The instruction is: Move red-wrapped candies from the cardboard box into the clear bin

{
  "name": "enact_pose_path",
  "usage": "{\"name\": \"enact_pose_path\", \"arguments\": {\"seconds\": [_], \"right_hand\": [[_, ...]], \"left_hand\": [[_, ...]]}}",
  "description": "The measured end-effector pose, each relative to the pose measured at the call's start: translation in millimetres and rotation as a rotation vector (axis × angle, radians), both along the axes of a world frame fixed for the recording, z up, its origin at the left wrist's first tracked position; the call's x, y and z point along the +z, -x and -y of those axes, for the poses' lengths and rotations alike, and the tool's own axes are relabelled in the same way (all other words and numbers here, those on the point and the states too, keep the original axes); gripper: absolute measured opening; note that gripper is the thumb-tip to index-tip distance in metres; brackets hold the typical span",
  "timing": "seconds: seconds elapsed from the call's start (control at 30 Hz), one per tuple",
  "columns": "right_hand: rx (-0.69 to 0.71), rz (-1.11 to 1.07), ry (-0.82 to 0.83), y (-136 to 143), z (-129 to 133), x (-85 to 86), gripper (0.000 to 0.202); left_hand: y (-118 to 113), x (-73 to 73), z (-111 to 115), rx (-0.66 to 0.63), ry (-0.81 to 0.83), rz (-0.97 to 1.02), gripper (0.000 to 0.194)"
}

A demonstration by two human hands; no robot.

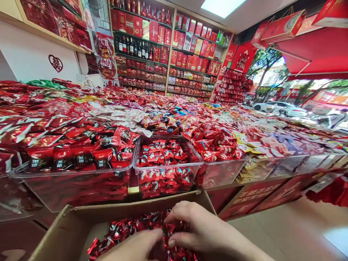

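An open cardboard box [62,226] at the bottom of the view holds many shiny red wrapped candies [119,232]. Both hands are inside it. My right hand [193,226] lies over the candies at the box's right side, its fingers curved and apart, the thumb near the middle; no candy shows clearly in its grasp. My left hand [138,246] is low beside it, blurred, its fingertips hidden among the candies. Just beyond the box stands a clear plastic bin [168,165], partly filled with similar red candies.
More clear bins hold black-and-red packets [81,159] on the left and red packets [217,145] on the right. Heaped sweets stretch back to shelves with bottles [133,47] and red boxes. Tiled floor [272,232] shows at the lower right; cars are outside.
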State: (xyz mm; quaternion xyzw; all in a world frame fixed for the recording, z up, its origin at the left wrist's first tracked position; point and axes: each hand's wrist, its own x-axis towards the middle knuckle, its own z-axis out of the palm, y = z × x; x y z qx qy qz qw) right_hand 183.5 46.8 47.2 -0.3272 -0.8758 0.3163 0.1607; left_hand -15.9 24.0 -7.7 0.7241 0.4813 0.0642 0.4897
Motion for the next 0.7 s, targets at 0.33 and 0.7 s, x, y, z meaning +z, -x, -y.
{"name": "enact_pose_path", "arguments": {"seconds": [0.33, 0.7], "right_hand": [[-0.343, -0.653, 0.553, 13.7, -5.5, -39.7, 0.021], [-0.471, -0.828, 0.709, 14.6, 2.8, -52.6, 0.021]], "left_hand": [[-11.7, 37.9, -12.7, 0.284, 0.299, 0.616, 0.022], [-16.8, 30.1, -11.0, 0.347, 0.191, 0.489, 0.039]]}}
